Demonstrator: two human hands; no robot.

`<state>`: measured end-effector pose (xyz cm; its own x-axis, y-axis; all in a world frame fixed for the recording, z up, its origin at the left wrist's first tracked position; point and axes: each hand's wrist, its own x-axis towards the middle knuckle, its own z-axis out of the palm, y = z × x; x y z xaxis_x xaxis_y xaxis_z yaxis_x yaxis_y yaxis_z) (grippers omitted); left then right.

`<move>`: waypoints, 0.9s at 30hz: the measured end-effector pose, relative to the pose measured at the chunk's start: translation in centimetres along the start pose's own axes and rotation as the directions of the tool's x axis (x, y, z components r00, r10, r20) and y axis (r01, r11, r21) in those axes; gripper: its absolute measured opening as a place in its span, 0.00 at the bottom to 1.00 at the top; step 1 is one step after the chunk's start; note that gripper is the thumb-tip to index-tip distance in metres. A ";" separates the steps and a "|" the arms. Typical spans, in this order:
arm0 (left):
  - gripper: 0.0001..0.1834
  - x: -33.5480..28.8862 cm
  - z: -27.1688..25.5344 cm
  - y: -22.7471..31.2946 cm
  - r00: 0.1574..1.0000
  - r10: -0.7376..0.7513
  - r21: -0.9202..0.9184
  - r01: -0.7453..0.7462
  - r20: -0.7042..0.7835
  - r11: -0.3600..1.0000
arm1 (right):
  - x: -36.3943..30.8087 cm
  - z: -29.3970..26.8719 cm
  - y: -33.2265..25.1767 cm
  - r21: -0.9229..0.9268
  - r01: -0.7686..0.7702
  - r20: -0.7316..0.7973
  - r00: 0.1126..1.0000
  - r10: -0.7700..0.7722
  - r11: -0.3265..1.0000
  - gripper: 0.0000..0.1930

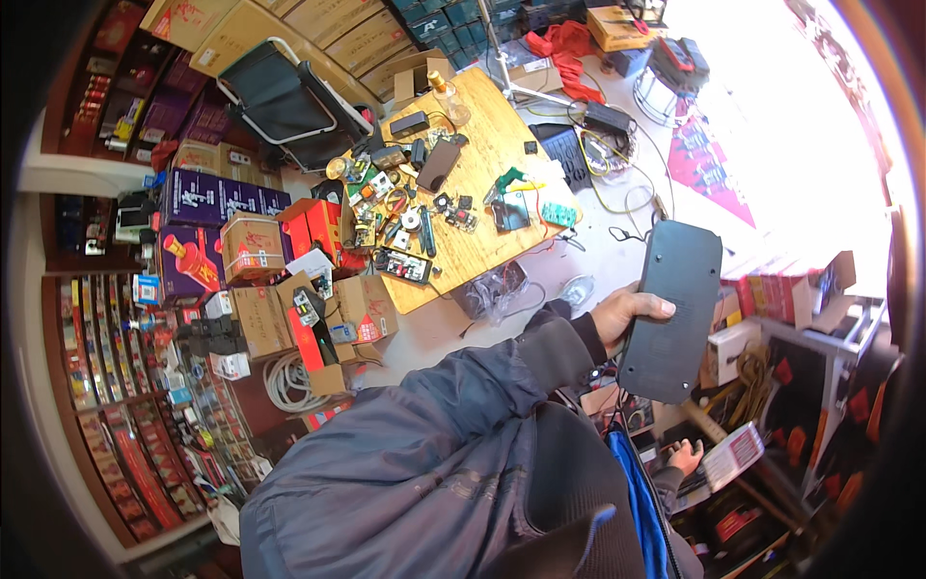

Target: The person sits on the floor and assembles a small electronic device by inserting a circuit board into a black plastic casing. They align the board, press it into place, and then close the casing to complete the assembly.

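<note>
My left hand (622, 317) grips a dark grey, flat, oblong plastic case (673, 309) by its left edge. The thumb lies across its face, while the other fingers are hidden behind it. Small screws show along the case's borders, and its broad side faces me. Lower down on the right, my right hand (686, 456) has its fingers apart, beside a white and pink printed box (733, 455). Whether the fingertips touch that box I cannot make out.
A wooden table (502, 96) carries circuit boards, adapters, a dark phone-like slab (442, 165) and a glass bottle (449, 101). A folding chair (289, 106) stands behind it. Cartons (253, 249) and shelves line the left; cables (617, 159) lie on the floor; a metal rack (820, 386) stands right.
</note>
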<state>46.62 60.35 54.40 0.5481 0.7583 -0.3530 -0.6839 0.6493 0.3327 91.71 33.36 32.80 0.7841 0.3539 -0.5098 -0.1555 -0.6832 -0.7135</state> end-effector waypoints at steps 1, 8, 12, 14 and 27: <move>0.34 1.7 0.2 0.5 1.000 0.018 -0.034 -0.017 0.014 0.999 | 0.9 0.8 -1.2 0.007 -0.034 -0.001 0.999 0.034 0.999 0.33; 0.30 13.3 4.4 5.5 0.996 0.081 -0.092 -0.078 0.027 0.993 | 9.4 -0.1 -4.2 -0.179 -0.083 -0.022 0.997 0.080 0.980 0.33; 0.24 19.0 6.8 8.3 0.986 0.113 -0.134 -0.129 -0.121 0.983 | 18.3 -0.2 -6.3 -0.404 0.258 0.121 0.966 -0.229 0.877 0.29; 0.21 21.9 7.4 9.1 0.973 0.125 -0.170 -0.159 -0.194 0.972 | 21.1 1.5 -9.8 -0.356 0.163 0.079 0.986 -0.144 0.920 0.29; 0.23 45.3 17.5 11.3 0.822 0.495 -0.020 -0.521 -0.283 0.853 | 37.3 18.1 -41.4 -0.213 0.171 0.305 0.947 -0.100 0.962 0.29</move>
<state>72.12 103.09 57.52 -0.0242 0.9276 -0.3729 -0.8787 0.1581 0.4503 116.52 86.42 34.56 0.5752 0.5985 -0.5577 0.1121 -0.7329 -0.6710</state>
